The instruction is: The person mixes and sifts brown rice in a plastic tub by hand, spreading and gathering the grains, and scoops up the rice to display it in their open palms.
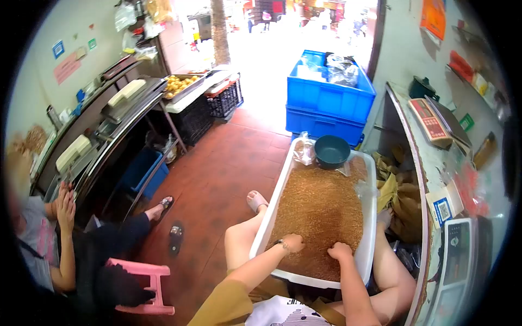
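A large white tub (pixel 262 233) stands between my knees, holding a broad bed of loose brown granules (pixel 321 206). My left hand (pixel 293 243), with a bracelet at the wrist, rests on the granules near the tub's left side. Its fingers are curled and closed, and the tips are hard to see. To its right, my right hand (pixel 340 251) is curled like a fist against the granules. What either hand holds is hidden. A dark green bowl (pixel 332 151) and a clear plastic bag (pixel 304 150) sit at the tub's far end.
Stacked blue crates (pixel 330 98) stand beyond the tub. On the right runs a counter with a scale (pixel 429 119). Another person (pixel 41 228) sits at left near a pink stool (pixel 155 288), hands together. A tray of yellow round items (pixel 181 85) lies by the doorway.
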{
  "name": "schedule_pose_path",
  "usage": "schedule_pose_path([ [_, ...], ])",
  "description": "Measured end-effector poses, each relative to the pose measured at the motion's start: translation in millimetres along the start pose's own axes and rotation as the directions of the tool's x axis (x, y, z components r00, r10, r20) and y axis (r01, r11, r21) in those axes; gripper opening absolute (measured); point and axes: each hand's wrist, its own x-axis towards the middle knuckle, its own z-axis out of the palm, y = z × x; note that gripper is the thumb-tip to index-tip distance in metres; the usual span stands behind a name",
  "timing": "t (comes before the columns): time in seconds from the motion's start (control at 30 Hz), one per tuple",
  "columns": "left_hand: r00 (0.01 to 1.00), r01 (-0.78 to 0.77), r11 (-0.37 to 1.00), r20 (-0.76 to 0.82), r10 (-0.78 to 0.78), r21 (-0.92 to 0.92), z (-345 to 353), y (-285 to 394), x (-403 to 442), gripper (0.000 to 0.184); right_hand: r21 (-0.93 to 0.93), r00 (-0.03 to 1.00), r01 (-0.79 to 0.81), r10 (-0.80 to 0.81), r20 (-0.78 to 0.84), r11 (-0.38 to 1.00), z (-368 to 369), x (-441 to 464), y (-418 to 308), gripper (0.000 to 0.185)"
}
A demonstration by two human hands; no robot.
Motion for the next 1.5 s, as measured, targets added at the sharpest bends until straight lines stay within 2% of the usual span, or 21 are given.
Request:
schedule_pose_path([
  [0.07, 1.000, 0.004, 1.000, -0.022, -0.004, 0.009, 6.9, -5.8, 5.8, 0.038, 0.061, 0.998, -0.056, 0.057, -0.012, 0.997, 7.2, 8.3, 6.8, 0.044],
  [0.27, 0.987, -0.052, 0.994, -0.159, 0.036, -0.093, 15.1, -15.2, 6.8, 0.041, 0.074, 0.997, -0.039, 0.043, -0.059, 0.997, 18.9, 15.5, 17.3, 0.046],
  [0.3, 0.986, -0.025, 0.997, -0.167, 0.012, -0.079, 13.8, -14.7, 0.3, 0.041, 0.130, 0.996, -0.076, 0.081, -0.034, 0.989, 22.5, 18.7, 21.1, 0.044],
  [0.47, 0.968, 0.023, 1.000, -0.250, -0.026, -0.015, 2.2, -6.3, -18.0, 0.040, 0.127, 0.958, -0.023, 0.058, -0.280, 0.992, 22.7, -13.9, 20.6, 0.039],
  [0.57, 0.938, 0.014, 0.999, -0.345, -0.024, -0.030, 6.8, -10.6, -19.3, 0.037, 0.129, 0.950, -0.012, 0.052, -0.307, 0.992, 28.5, -26.5, 16.9, 0.041],
  [0.73, 0.961, 0.015, 0.999, -0.274, -0.024, -0.034, 10.9, -18.1, -20.8, 0.037, 0.073, 0.956, 0.008, 0.014, -0.293, 0.997, 34.9, -56.0, -4.0, 0.035],
  [0.83, 0.975, -0.002, 1.000, -0.223, -0.005, -0.031, 8.4, -13.2, -29.2, 0.040, 0.003, 0.891, 0.096, -0.084, -0.446, 0.995, 42.5, -61.9, -5.5, 0.031],
  [0.93, 0.990, 0.003, 0.999, -0.144, 0.003, 0.041, 5.2, -4.9, -33.0, 0.046, -0.051, 0.845, 0.331, -0.320, -0.429, 0.942, 39.5, -60.8, -2.4, 0.027],
  [1.03, 0.998, 0.062, 0.968, 0.008, -0.066, 0.242, 16.7, -5.5, -26.4, 0.043, -0.083, 0.883, 0.416, -0.424, -0.199, 0.906, 39.0, -67.3, -11.1, 0.024],
  [1.1, 0.980, 0.110, 0.898, 0.104, -0.170, 0.426, 50.0, -38.1, 15.4, 0.044, -0.180, 0.783, 0.565, -0.592, -0.189, 0.805, 49.0, -54.6, -13.6, 0.021],
  [1.13, 0.968, 0.132, 0.864, 0.125, -0.218, 0.486, 66.7, -57.1, 38.7, 0.044, -0.276, 0.769, 0.573, -0.623, -0.143, 0.772, 49.2, -49.2, -17.9, 0.024],
  [1.2, 0.954, 0.202, 0.845, 0.094, -0.283, 0.495, 84.7, -84.8, 65.0, 0.042, -0.397, 0.894, 0.355, -0.431, -0.119, 0.846, 46.5, -50.8, -26.6, 0.026],
  [1.23, 0.945, 0.238, 0.841, 0.085, -0.316, 0.486, 71.7, -70.8, 52.2, 0.039, -0.456, 0.938, 0.240, -0.327, -0.120, 0.857, 43.7, -49.5, -28.2, 0.027],
  [1.27, 0.933, 0.273, 0.834, 0.079, -0.351, 0.479, 46.6, -41.7, 14.9, 0.037, -0.489, 0.984, 0.074, -0.145, -0.108, 0.869, 45.7, -39.4, -25.7, 0.027],
  [1.37, 0.912, 0.331, 0.772, 0.025, -0.409, 0.542, 30.0, -13.3, -5.0, 0.034, -0.446, 0.943, -0.256, 0.122, -0.309, 0.858, 47.9, -20.1, -7.3, 0.025],
  [1.43, 0.902, 0.355, 0.712, -0.022, -0.431, 0.606, 30.4, -13.0, -0.4, 0.035, -0.337, 0.933, -0.358, 0.351, -0.084, 0.871, 43.4, -12.1, 1.3, 0.028],
  [1.47, 0.891, 0.304, 0.779, 0.125, -0.436, 0.549, 28.4, -20.6, 3.6, 0.033, -0.295, 0.895, -0.416, 0.445, 0.038, 0.860, 39.6, -6.8, 6.3, 0.030],
  [1.5, 0.904, 0.312, 0.797, 0.097, -0.416, 0.518, 37.7, -26.1, 6.4, 0.034, -0.317, 0.890, -0.397, 0.446, 0.097, 0.861, 42.5, 3.2, 9.7, 0.031],
])
